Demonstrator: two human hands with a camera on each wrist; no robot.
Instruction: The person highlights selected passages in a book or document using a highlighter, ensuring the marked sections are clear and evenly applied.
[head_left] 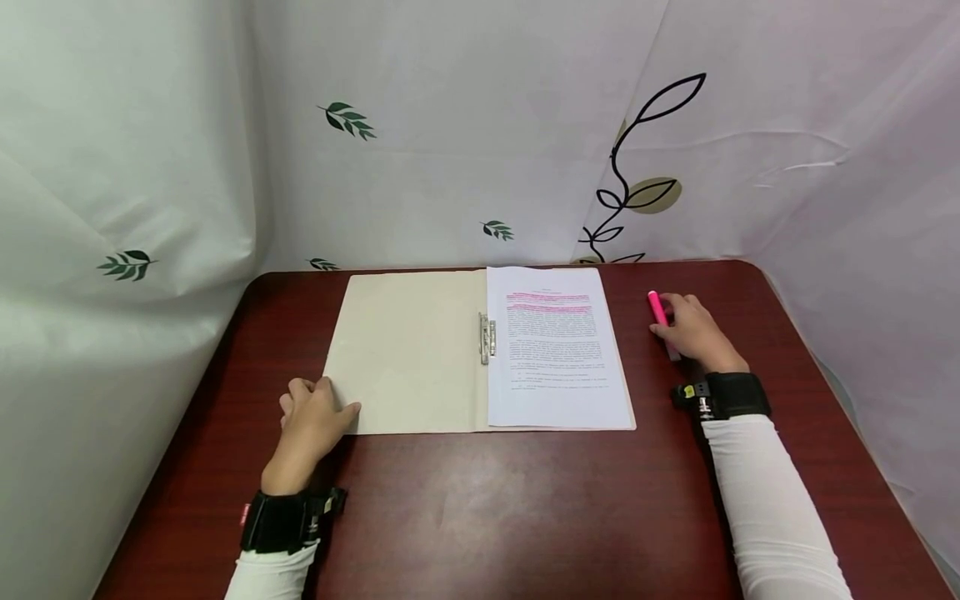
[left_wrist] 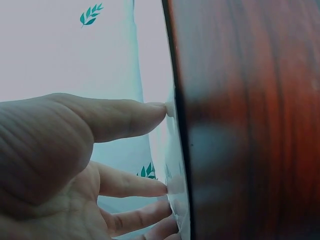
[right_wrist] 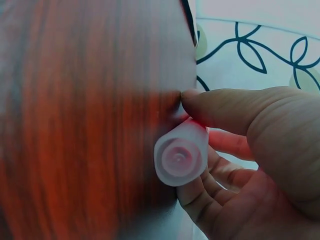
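Observation:
A cream folder [head_left: 408, 354] lies open on the table. White printed sheets [head_left: 551, 408] cover its right side beside a metal clip [head_left: 486, 338], and pink highlighting marks several upper lines. My left hand [head_left: 311, 421] rests at the folder's lower left corner, the thumb [left_wrist: 132, 119] and fingertips touching its surface. To the right of the folder, my right hand [head_left: 697, 333] pinches a pink highlighter [head_left: 657, 308] between thumb and fingers, low against the tabletop. The right wrist view shows the highlighter's pale round end [right_wrist: 179, 157] facing the camera.
The dark red wooden table [head_left: 487, 517] has rounded far corners. A white cloth [head_left: 450, 133] with leaf prints hangs behind it and along both sides. Black bands [head_left: 738, 395] are strapped round both wrists.

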